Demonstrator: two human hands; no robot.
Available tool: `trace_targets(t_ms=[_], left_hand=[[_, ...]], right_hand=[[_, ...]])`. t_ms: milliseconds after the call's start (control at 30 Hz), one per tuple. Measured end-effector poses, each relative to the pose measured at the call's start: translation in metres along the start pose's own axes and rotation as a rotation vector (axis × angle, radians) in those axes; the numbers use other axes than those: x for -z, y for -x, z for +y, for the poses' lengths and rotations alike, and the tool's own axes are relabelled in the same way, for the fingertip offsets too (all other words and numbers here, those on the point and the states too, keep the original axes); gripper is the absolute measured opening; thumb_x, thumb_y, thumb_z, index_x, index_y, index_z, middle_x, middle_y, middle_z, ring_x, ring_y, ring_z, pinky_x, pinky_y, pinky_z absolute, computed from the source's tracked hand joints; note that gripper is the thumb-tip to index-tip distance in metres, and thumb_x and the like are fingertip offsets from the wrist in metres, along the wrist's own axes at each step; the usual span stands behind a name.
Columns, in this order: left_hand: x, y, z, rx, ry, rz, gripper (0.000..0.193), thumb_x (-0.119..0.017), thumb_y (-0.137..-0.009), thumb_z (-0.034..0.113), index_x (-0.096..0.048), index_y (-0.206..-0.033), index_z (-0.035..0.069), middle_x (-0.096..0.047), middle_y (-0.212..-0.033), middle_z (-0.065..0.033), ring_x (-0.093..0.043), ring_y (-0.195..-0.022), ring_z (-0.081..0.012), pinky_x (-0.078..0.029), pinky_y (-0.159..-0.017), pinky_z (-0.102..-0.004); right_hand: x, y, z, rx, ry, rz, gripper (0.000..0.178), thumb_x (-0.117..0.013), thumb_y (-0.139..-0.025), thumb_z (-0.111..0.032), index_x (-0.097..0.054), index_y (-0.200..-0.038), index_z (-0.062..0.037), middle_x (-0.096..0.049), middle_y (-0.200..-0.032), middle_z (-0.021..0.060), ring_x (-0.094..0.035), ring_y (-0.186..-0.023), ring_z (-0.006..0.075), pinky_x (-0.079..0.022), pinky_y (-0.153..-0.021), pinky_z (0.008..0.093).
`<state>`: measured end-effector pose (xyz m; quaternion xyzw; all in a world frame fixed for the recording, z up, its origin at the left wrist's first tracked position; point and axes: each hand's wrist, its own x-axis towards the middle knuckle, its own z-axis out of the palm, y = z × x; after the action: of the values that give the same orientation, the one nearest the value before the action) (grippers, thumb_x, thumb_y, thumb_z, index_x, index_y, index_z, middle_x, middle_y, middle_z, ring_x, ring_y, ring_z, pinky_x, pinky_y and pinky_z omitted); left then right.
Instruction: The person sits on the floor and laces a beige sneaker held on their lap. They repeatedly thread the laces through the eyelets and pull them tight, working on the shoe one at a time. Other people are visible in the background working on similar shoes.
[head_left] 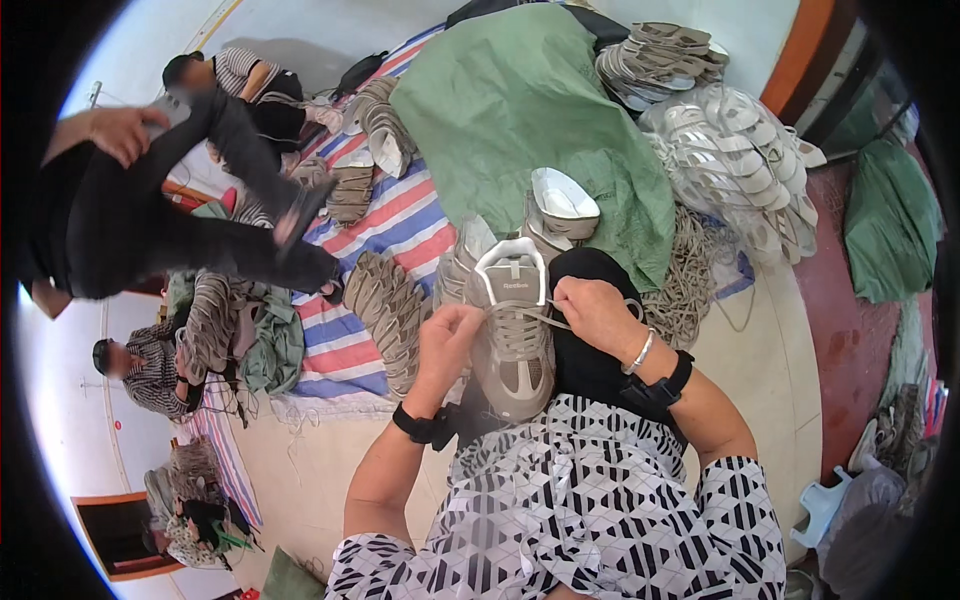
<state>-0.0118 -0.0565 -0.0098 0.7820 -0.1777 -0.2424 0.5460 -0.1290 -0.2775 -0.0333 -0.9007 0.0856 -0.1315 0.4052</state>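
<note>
A beige and grey sneaker upper (516, 378) rests on my lap, its toe toward me and its white-lined opening away. Flat beige shoelace (518, 334) crosses the front in rows. My left hand (450, 342) is closed in a pinch on one lace end beside the eyelets. On the other side, my right hand (598, 315) pinches the other end, which is pulled out taut. Another sneaker upper (566, 204) with a white lining stands just beyond, partly hidden by the one on my lap.
A green sheet (530, 110) covers something ahead. Stacked uppers (386, 312) lie on a striped tarp (345, 345); more uppers (735, 155) are bagged in clear plastic. A lace bundle (682, 275) lies at right. One person (150, 215) walks past; others sit at left. A blue stool (820, 510) stands lower right.
</note>
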Motion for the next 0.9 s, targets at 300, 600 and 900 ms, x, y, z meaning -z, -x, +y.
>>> trace_targets(t_ms=[300, 600, 900], left_hand=[[0.001, -0.012, -0.004, -0.048, -0.132, 0.022, 0.015, -0.063, -0.087, 0.016, -0.066, -0.082, 0.002, -0.064, -0.078, -0.0043, -0.058, -0.073, -0.0121, -0.046, -0.068, -0.0271], [-0.005, -0.02, 0.035, -0.469, -0.874, -0.037, 0.015, -0.069, -0.079, 0.013, -0.061, -0.09, 0.007, -0.06, -0.089, -0.0086, -0.059, -0.078, -0.029, -0.048, -0.067, -0.037], [0.025, -0.066, 0.081, -0.794, -1.073, -0.622, 0.033, -0.074, -0.068, 0.013, -0.06, -0.098, 0.012, -0.058, -0.092, -0.0043, -0.058, -0.091, -0.0258, -0.051, -0.074, -0.0357]], right_hand=[[-0.016, 0.008, 0.005, 0.174, 0.157, 0.036, 0.01, -0.059, -0.086, -0.012, -0.056, -0.083, -0.0034, -0.06, -0.076, 0.0154, -0.061, -0.07, 0.0349, -0.047, -0.058, 0.0405], [0.008, -0.013, 0.0, 0.132, 0.101, -0.155, 0.011, -0.062, -0.081, -0.01, -0.057, -0.089, -0.0044, -0.061, -0.089, 0.0132, -0.061, -0.081, 0.033, -0.049, -0.065, 0.0406], [0.025, -0.055, 0.001, 0.711, 0.387, -0.41, 0.021, -0.06, -0.072, -0.002, -0.059, -0.092, -0.0062, -0.054, -0.091, 0.0082, -0.058, -0.087, 0.0254, -0.051, -0.07, 0.0345]])
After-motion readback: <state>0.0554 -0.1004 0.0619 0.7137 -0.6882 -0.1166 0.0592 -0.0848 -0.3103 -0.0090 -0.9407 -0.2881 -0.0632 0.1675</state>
